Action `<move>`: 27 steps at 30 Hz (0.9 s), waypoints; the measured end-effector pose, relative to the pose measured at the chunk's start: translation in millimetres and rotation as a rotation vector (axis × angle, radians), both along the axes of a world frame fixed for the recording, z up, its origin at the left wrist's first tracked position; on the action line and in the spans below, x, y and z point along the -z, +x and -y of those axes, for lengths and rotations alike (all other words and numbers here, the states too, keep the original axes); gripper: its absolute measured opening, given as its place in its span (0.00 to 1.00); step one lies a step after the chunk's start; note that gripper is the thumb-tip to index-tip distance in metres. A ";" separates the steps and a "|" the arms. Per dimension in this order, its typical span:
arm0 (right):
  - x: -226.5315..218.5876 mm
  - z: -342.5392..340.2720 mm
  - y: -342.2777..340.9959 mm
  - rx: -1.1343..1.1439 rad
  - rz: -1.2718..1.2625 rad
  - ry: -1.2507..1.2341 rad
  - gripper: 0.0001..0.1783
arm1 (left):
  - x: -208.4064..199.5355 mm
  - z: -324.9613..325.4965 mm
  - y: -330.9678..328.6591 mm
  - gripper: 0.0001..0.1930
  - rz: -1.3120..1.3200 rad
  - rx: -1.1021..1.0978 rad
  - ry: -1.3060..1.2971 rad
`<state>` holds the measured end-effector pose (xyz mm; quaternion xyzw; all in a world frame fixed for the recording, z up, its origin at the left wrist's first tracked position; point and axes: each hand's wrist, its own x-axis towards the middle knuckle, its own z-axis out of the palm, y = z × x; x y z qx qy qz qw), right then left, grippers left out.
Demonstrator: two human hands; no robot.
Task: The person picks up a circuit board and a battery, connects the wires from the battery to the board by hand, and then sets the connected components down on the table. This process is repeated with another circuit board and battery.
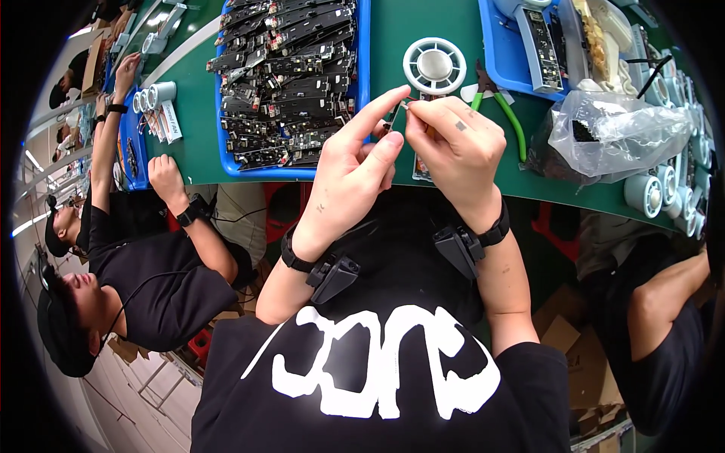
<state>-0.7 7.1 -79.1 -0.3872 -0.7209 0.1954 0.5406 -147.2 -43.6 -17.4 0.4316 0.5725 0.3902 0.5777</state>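
My left hand [351, 162] and my right hand [461, 143] meet just in front of a small fan with a pale blue round grille [434, 66]. The right thumb and forefinger are pinched on the end of a thin wire [405, 106]. Fingers of the left hand curl round from the other side, closed on the thin wires, with the forefinger reaching up to the right fingertips. Bits of red and dark wire show between the hands. The fan's handle [423, 170] lies below them, mostly covered. Green-handled cutters [513, 124] lie to the right of the fan.
A blue tray [365, 45] piled with black circuit-board strips stands at left. Another blue tray [495, 60] and a clear plastic bag [619, 136] are at right. More fans [643, 195] crowd the right edge. Co-workers sit on both sides, one with a fist [166, 180] at the table edge.
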 end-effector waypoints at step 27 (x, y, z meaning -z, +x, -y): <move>-1.6 -3.4 0.3 -0.036 0.125 0.017 0.10 | 11.2 -1.5 -9.8 0.24 -0.180 0.057 0.088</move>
